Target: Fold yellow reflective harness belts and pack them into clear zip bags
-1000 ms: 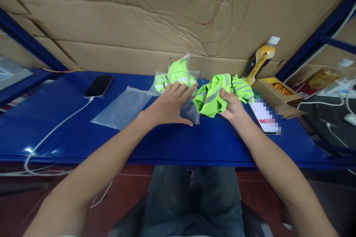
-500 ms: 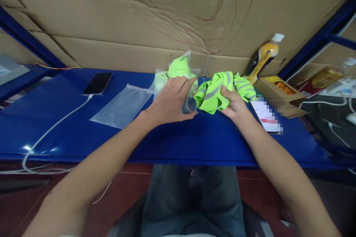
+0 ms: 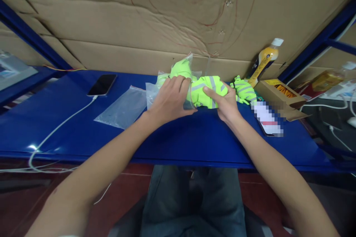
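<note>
My right hand (image 3: 226,102) grips a folded fluorescent yellow-green reflective vest (image 3: 207,90) with grey stripes, thumb on top. The vest's left end is at the mouth of a clear zip bag (image 3: 150,94), partly inside it. My left hand (image 3: 174,98) is closed around that bag and holds its opening toward the vest; the hand covers most of the bag. Right behind my left hand stand bagged yellow-green vests (image 3: 180,68). Another loose striped vest (image 3: 244,89) lies bunched to the right of my right hand.
A flat clear zip bag (image 3: 122,107) and a black phone (image 3: 102,85) on a white cable lie to the left on the blue table (image 3: 178,144). At right are a lit phone (image 3: 267,120), an open cardboard box (image 3: 286,96) and a yellow drink bottle (image 3: 267,59). Cardboard (image 3: 125,18) lines the back.
My right hand has moved left with the vest, whose left end has gone into the bag's mouth. My left hand stays on the bag. The view has shifted slightly.
</note>
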`<state>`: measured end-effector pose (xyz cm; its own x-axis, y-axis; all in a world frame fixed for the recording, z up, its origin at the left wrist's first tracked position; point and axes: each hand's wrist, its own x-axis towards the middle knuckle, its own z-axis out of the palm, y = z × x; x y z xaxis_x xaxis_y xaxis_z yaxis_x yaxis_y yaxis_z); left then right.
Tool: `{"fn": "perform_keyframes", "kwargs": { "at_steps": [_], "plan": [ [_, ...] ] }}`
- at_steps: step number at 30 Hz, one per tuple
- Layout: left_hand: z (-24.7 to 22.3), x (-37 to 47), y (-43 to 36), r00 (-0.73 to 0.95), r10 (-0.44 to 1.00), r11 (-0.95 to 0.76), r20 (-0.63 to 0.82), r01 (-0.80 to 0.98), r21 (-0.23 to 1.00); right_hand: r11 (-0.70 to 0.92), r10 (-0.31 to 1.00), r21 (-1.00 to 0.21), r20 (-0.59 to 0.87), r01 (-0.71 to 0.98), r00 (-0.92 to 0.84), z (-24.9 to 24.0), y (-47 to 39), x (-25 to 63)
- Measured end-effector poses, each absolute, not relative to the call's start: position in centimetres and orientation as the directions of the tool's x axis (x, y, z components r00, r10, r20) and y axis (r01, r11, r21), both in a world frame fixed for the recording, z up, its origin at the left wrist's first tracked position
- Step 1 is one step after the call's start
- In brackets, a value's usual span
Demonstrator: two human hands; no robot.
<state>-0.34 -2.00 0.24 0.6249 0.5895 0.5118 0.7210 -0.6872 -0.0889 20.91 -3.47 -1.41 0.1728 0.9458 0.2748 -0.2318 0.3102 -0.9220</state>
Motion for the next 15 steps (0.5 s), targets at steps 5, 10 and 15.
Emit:
{"fn": "perform_keyframes", "kwargs": {
  "at_steps": [5, 10, 15],
  "plan": [
    [-0.1, 0.3, -2.4, 0.610, 0.627, -0.653, 0.485, 0.750, -0.100, 0.284, 0.956, -0.931, 0.257, -0.231, 0.143, -1.3, -3.9, 20.5],
    [-0.8, 0.4, -2.3, 0.643, 0.605, -0.670, 0.469, 0.730, -0.136, 0.298, 0.954, -0.949, 0.293, -0.106, 0.060, -2.4, -3.7, 20.2],
    [-1.5, 0.4, -1.8, 0.643, 0.578, -0.678, 0.503, 0.721, -0.143, 0.479, 0.839, -0.838, 0.525, 0.263, 0.145, -3.5, -3.5, 19.9]
  ]
}}
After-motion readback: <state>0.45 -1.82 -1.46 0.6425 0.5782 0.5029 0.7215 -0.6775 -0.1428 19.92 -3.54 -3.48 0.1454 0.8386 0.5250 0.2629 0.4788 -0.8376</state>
